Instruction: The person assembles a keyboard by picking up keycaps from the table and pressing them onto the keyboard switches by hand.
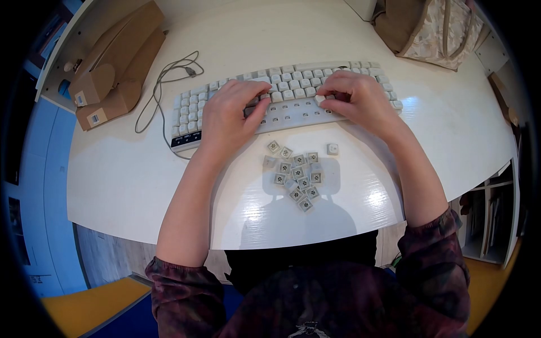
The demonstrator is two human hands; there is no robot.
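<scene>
A white keyboard point(296, 112) lies upside-down to my view near the middle of the desk, its indicator strip at the lower left. Several rows still carry keycaps, while the near rows between my hands show bare switches. My left hand point(234, 107) bends over the keyboard's left part, thumb and index finger closed around a keycap point(265, 97). On the other side, my right hand point(358, 98) pinches a pale keycap point(320, 99) at the edge of the bare section. Loose keycaps point(298, 173) lie in a pile nearer to me, most with their undersides up.
One keycap point(332, 149) lies apart, right of the pile. A grey cable point(155, 98) loops at the keyboard's left. Brown cardboard point(118, 73) stands at the far left, and a bag point(434, 31) at the far right. The white desk point(135, 186) has a curved front edge.
</scene>
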